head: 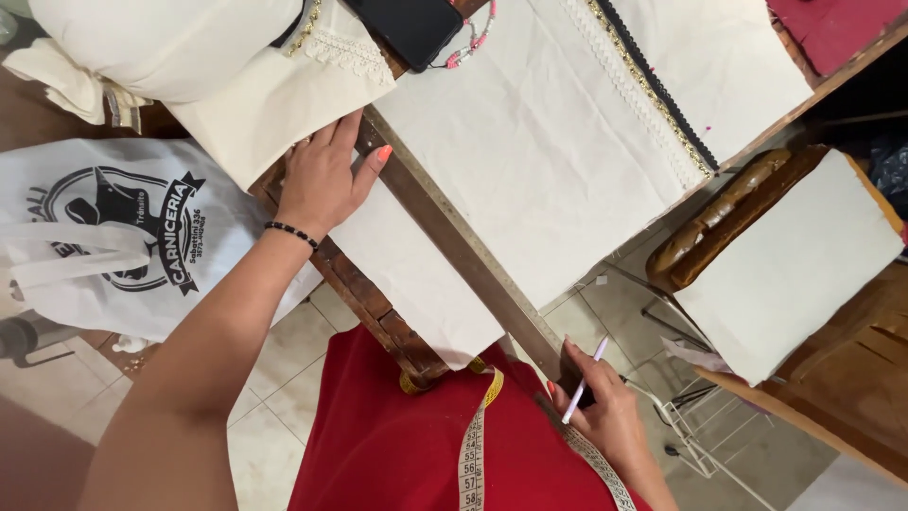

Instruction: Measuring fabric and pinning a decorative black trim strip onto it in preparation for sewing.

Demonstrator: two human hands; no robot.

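Cream cloth (530, 151) with gold-and-black trim (653, 95), brown ruler (463, 246), yellow tape measure (471, 454), red garment (397, 445), white pen (586, 378).

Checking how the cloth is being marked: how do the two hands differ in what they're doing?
The left hand lies flat, pressing the long ruler onto the cream fabric; the right hand grips the ruler's near end, pinching a white pencil. Only the left wrist wears a bead bracelet. Both touch the ruler.
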